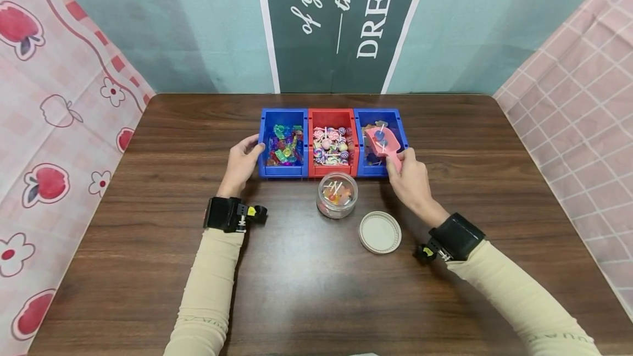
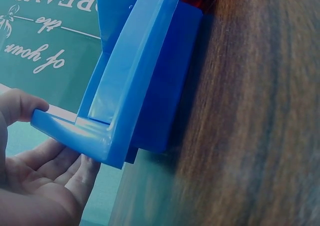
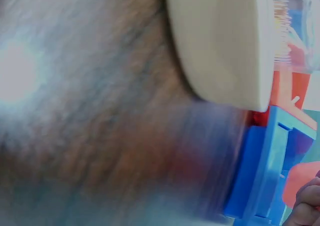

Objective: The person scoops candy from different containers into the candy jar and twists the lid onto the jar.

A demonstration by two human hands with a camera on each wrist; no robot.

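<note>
My right hand [image 1: 412,179] grips the handle of a small pink scoop [image 1: 390,139] over the right blue bin [image 1: 400,166]. Blue candies with white sticks lie in the scoop. In the right wrist view, the scoop [image 3: 300,178] and a few fingers [image 3: 306,206] show at the lower right edge. At the other end of the row, my left hand [image 1: 240,162] holds the side wall of the left blue bin [image 1: 284,172]. The left wrist view has the thumb on this bin's rim [image 2: 75,133] and the fingers along its outer side.
A red bin [image 1: 332,170] of lollipops sits between the blue ones; shiny coloured pieces [image 1: 284,144] fill the left bin. In front stand an uncovered clear jar [image 1: 338,210] holding lollipops and other candies, and a pale round lid [image 1: 379,232], on the brown wooden table [image 1: 306,295].
</note>
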